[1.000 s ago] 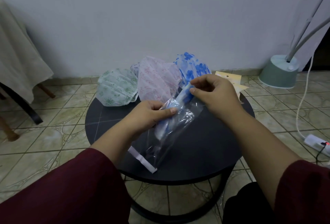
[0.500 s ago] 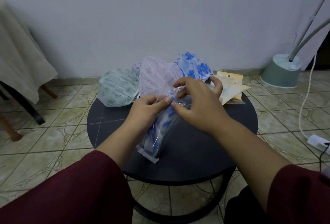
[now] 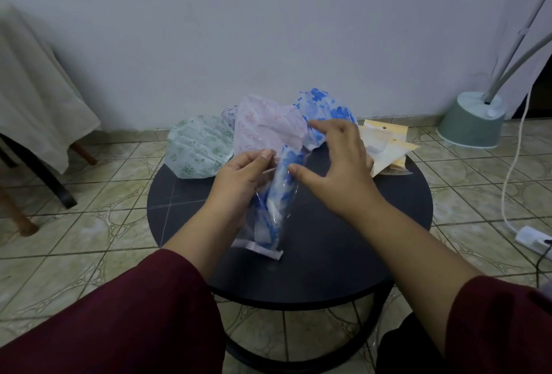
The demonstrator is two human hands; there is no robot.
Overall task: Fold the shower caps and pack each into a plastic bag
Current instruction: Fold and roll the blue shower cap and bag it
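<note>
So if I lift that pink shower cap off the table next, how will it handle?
Probably floppy: the pink shower cap sits crumpled, in soft folds, beside the green cap. Likely very light, since the thin film looks translucent. It may drag its neighbours, as it overlaps the blue cap behind it, so expect it to sag and shift rather than hold shape.

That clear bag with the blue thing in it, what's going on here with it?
A person is packing shower caps at a round black table. The left hand pinches the top of a clear plastic bag that already holds a folded blue-flowered shower cap. The right hand hovers over the bag's mouth with fingers spread. Behind lie unpacked green-printed, pink-printed and blue-flowered caps, with yellowish empty bags to the right.
</note>
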